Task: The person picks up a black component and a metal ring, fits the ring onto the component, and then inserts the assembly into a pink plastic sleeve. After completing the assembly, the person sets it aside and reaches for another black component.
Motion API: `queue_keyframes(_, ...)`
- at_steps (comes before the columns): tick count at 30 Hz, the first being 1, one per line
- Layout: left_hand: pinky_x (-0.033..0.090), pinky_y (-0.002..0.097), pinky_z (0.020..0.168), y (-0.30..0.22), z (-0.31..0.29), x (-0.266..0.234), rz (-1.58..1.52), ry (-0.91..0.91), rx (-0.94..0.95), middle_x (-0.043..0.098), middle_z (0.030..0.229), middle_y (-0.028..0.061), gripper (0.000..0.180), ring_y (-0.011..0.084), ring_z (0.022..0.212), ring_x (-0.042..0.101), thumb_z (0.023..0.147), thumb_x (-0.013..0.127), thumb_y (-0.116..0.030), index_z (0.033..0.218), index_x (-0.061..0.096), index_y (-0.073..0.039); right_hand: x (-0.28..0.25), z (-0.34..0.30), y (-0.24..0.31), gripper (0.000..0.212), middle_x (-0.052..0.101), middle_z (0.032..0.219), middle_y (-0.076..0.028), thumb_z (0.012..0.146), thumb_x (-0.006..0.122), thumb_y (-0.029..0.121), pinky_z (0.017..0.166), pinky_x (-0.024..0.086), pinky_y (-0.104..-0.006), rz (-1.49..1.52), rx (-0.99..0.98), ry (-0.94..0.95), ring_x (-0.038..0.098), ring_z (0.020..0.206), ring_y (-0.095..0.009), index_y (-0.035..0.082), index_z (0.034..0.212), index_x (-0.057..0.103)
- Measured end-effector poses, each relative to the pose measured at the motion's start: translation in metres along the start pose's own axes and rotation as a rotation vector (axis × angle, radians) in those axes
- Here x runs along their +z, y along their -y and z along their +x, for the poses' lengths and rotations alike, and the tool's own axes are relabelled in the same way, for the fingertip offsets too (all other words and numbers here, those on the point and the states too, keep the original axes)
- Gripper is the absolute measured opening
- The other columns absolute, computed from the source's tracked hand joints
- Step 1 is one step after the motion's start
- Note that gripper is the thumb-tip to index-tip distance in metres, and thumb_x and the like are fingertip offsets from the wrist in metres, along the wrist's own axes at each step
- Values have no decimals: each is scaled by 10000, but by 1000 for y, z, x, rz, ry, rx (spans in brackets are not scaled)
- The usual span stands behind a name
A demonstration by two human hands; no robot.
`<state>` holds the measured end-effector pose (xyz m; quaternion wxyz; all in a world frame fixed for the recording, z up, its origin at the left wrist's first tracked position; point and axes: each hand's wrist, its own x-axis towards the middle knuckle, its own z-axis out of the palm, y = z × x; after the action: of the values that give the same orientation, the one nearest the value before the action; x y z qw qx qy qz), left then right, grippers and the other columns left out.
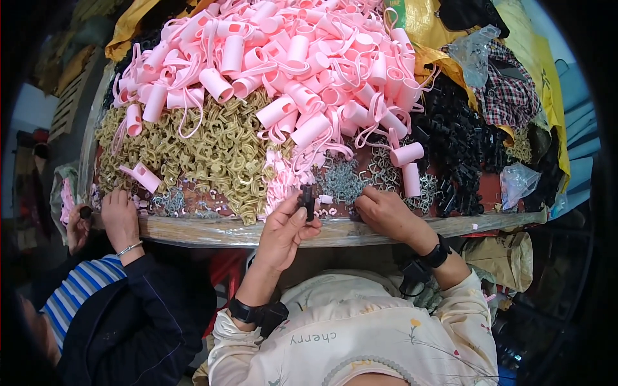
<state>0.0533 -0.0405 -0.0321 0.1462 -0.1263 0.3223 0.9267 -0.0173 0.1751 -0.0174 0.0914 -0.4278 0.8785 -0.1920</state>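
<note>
My left hand (282,233) grips a small black tubular plastic part (308,202), held upright above the table's front edge. Just right of it, my right hand (388,213) reaches to the edge of a heap of tiny grey metal pieces, perhaps springs (341,181). Its fingers are pinched together, and whatever is between them is hidden. Small pink plastic pieces (286,183) lie beyond my left hand. Silvery bent metal clips (385,166) are spread behind my right hand.
Pink plastic cylinders with straps (299,48) pile up at the back. Brass-coloured metal pieces (212,151) cover the left, black plastic parts (457,138) the right. A co-worker's hands (121,222) are at the left edge. A clear plastic bag (518,183) lies at right.
</note>
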Motion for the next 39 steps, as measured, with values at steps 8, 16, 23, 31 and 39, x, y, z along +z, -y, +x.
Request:
queue_keyframes(8,488,246,690,9,-5,18,36,19,-193,524,988,91,382,153,804,565,835,468,-89,1192,353,-21,-19,-5,27,102,468,721,-105,694,553,48,500,419,-338,429,72,-233,514,601,-275,25,770,489)
queue_keyframes(16,485,250,703,18,10,25,97,-1,-163,541,955,89,282,161,812,569,838,464,-98,1099,416,-4,-6,-10,11,102,475,692,-94,685,556,10,541,410,-309,238,213,-328,516,624,-244,17,775,509)
queue_keyframes(23,485,250,705,14,11,22,6,-13,-106,550,946,91,255,168,825,570,840,461,-101,1073,436,1,-12,-18,0,105,468,675,-95,670,589,39,527,418,-314,277,113,-243,516,605,-251,26,755,528)
queue_keyframes(31,495,279,713,14,11,17,-42,25,-101,545,966,129,251,197,833,573,849,438,-107,1068,426,15,8,-7,11,81,473,702,-87,687,568,70,507,428,-348,-17,219,-133,525,601,-272,37,729,507)
queue_keyframes(39,494,279,711,15,10,16,-19,30,-88,543,971,128,264,198,834,573,847,442,-106,1081,427,16,10,-6,9,103,446,665,-98,705,544,91,479,431,-354,1,173,-208,516,554,-267,36,678,462)
